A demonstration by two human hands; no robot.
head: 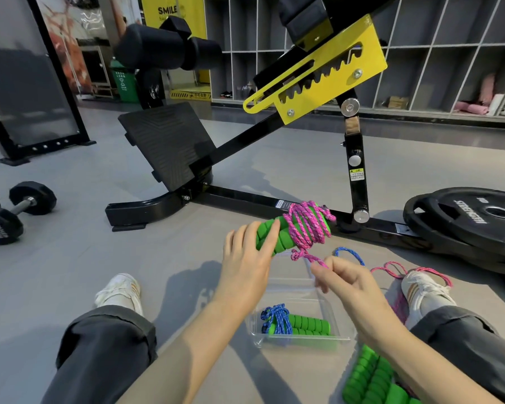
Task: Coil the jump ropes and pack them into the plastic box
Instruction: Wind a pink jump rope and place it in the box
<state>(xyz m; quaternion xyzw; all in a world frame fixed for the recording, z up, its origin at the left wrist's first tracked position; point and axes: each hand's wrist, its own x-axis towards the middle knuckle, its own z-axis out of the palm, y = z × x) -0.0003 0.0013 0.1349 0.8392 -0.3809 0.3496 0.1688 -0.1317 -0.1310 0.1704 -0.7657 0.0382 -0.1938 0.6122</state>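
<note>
My left hand (250, 252) grips the green foam handles (277, 233) of a pink jump rope (308, 225), whose cord is wound around them. My right hand (343, 279) pinches the pink cord's loose end just below the bundle. Beneath my hands, a clear plastic box (303, 290) sits on the floor between my legs. Inside it lies a coiled blue jump rope (276, 317) with green handles. More green handles (370, 377) lie beside my right forearm. Loose pink cord (391, 268) and a blue cord loop (350, 253) trail by my right shoe.
A black and yellow gym bench frame (245, 199) crosses the floor just beyond my hands. Black weight plates (478, 220) are stacked at the right and dumbbells (15, 211) lie at the left. My legs and white shoes (120, 290) flank the box.
</note>
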